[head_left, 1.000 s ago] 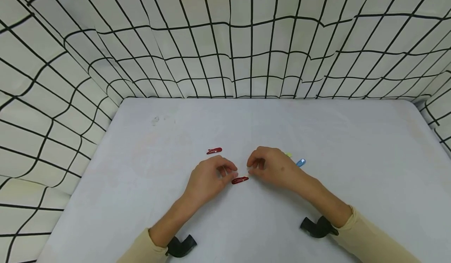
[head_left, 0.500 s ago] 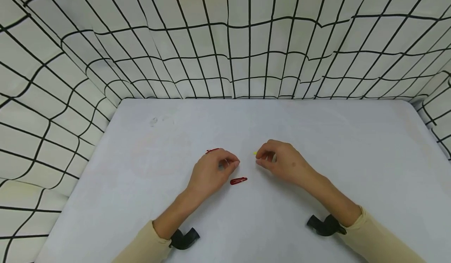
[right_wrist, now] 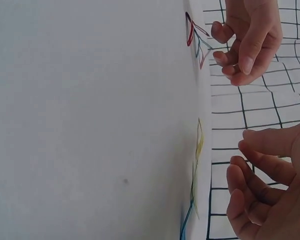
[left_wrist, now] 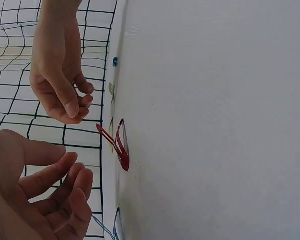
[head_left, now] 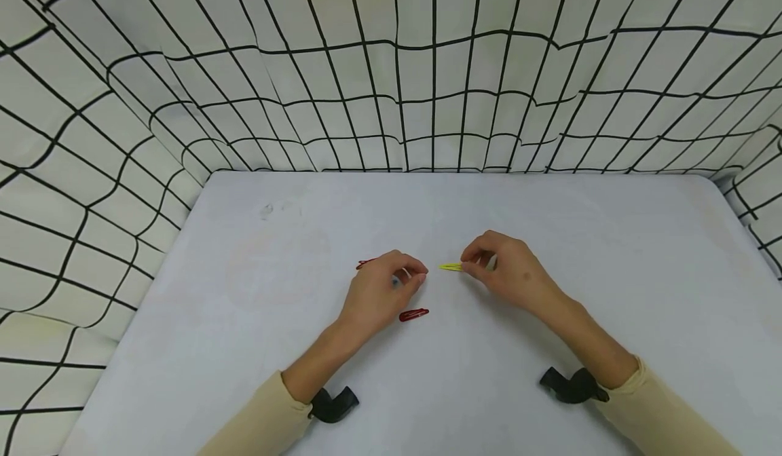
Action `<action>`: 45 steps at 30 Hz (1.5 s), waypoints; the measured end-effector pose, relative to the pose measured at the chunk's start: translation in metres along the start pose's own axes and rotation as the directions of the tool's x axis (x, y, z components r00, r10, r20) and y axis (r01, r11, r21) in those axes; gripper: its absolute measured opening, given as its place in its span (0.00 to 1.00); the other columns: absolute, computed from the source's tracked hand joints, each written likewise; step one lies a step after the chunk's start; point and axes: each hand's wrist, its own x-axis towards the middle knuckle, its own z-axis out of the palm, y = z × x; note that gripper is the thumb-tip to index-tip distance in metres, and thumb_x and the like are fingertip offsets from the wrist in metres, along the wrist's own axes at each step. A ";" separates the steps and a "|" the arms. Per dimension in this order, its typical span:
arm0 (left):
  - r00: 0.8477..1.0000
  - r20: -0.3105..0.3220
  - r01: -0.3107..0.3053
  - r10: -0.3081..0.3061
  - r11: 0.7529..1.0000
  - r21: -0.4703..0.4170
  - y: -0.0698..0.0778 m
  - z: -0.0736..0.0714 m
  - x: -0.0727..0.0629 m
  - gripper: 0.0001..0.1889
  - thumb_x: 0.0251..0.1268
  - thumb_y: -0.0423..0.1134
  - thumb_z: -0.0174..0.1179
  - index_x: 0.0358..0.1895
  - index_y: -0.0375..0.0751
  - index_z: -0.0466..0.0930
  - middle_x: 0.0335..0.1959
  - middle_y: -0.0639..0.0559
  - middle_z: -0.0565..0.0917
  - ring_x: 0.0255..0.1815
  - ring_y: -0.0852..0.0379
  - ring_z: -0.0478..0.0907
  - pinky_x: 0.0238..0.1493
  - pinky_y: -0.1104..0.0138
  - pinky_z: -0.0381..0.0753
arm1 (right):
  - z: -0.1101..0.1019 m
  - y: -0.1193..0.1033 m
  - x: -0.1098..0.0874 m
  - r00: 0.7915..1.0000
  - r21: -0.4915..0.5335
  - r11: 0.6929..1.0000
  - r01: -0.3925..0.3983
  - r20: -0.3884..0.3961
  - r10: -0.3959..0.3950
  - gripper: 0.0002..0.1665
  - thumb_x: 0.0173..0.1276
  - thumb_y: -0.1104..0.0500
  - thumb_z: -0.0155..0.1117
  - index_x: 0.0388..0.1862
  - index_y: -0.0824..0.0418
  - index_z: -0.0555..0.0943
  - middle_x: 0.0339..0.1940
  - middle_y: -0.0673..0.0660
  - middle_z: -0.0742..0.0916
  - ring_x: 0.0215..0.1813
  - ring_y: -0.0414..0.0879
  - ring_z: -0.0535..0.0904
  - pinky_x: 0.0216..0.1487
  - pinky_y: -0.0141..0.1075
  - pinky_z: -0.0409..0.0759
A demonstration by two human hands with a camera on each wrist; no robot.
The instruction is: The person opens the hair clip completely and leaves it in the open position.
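Several snap hair clips lie on the white table. A red clip sits in front of my left hand, which hovers over the table with fingers loosely bent and nothing between them. A blue clip lies beneath that hand, and another red clip shows partly behind it. My right hand is raised too, its thumb and index finger close together and nothing visible in them. Near its fingertips in the head view lies a yellow clip. A yellow-green clip and a second blue clip lie below the right hand.
The white table reaches back to a white wall with a black grid, and the same grid stands along the left side. A black curved device is worn at the left wrist, another black device at the right.
The right hand has moved right and away from the body, uncovering the yellow clip and now covering the right-hand blue one. The left hand has shifted right and slightly away, partly covering the far red clip.
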 end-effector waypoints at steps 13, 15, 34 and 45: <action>0.999 0.036 -0.024 0.025 0.999 -0.047 0.007 0.008 0.017 0.06 0.70 0.36 0.67 0.46 0.47 0.89 0.41 0.55 0.88 0.41 0.58 0.83 0.44 0.68 0.79 | -0.007 0.014 0.003 0.999 -0.015 0.999 -0.031 -0.042 0.030 0.05 0.69 0.61 0.73 0.42 0.55 0.88 0.41 0.52 0.88 0.43 0.46 0.82 0.37 0.33 0.77; 0.998 0.058 -0.013 0.015 0.999 -0.044 0.008 0.009 0.019 0.06 0.71 0.36 0.67 0.47 0.45 0.89 0.43 0.54 0.88 0.42 0.57 0.83 0.45 0.67 0.80 | -0.006 0.015 0.004 0.999 -0.017 0.999 -0.044 -0.031 0.044 0.05 0.69 0.61 0.73 0.42 0.55 0.88 0.41 0.52 0.88 0.43 0.47 0.81 0.36 0.33 0.77; 0.971 0.228 0.066 -0.077 0.996 0.056 0.012 0.021 0.034 0.14 0.71 0.36 0.66 0.57 0.41 0.86 0.48 0.48 0.86 0.45 0.55 0.83 0.47 0.65 0.82 | 0.005 0.014 0.012 0.995 -0.030 0.999 -0.036 0.090 0.039 0.08 0.67 0.62 0.74 0.45 0.59 0.88 0.44 0.55 0.88 0.47 0.50 0.82 0.52 0.43 0.79; 0.969 0.238 0.040 -0.063 0.994 0.101 0.014 0.023 0.036 0.13 0.72 0.31 0.63 0.56 0.41 0.87 0.46 0.46 0.84 0.44 0.54 0.82 0.45 0.65 0.82 | 0.009 0.010 0.018 0.989 -0.088 0.995 -0.057 0.129 0.068 0.08 0.66 0.63 0.75 0.44 0.60 0.89 0.42 0.56 0.86 0.47 0.50 0.82 0.53 0.47 0.81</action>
